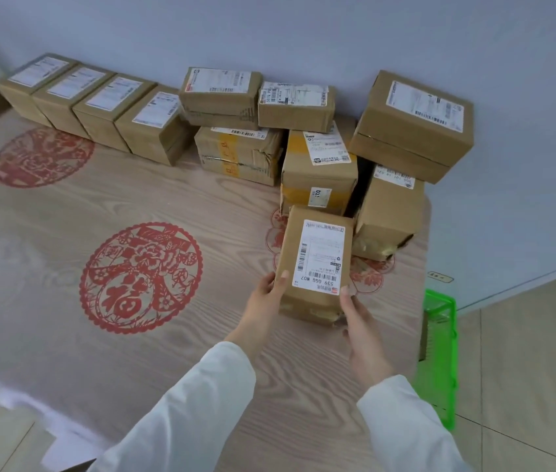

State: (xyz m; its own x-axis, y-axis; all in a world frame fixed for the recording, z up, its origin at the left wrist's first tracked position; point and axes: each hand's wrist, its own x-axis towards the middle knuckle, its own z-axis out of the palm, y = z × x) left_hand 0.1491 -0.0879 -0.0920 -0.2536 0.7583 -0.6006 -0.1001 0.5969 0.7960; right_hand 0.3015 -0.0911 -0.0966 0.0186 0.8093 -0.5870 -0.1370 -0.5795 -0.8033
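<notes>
A brown cardboard parcel (pixel 314 264) with a white shipping label on top lies at the right side of the table. My left hand (pixel 266 294) grips its near left corner, thumb on the top face. My right hand (pixel 360 321) holds its near right corner, thumb beside the label. Both sleeves are white.
The table (pixel 133 369) has a wood-grain cover with red paper-cut motifs. A row of labelled parcels (pixel 89 103) lines the far wall on the left. A stacked heap of parcels (pixel 321 131) fills the far right corner. A green plastic basket (pixel 438 356) stands on the floor at the right.
</notes>
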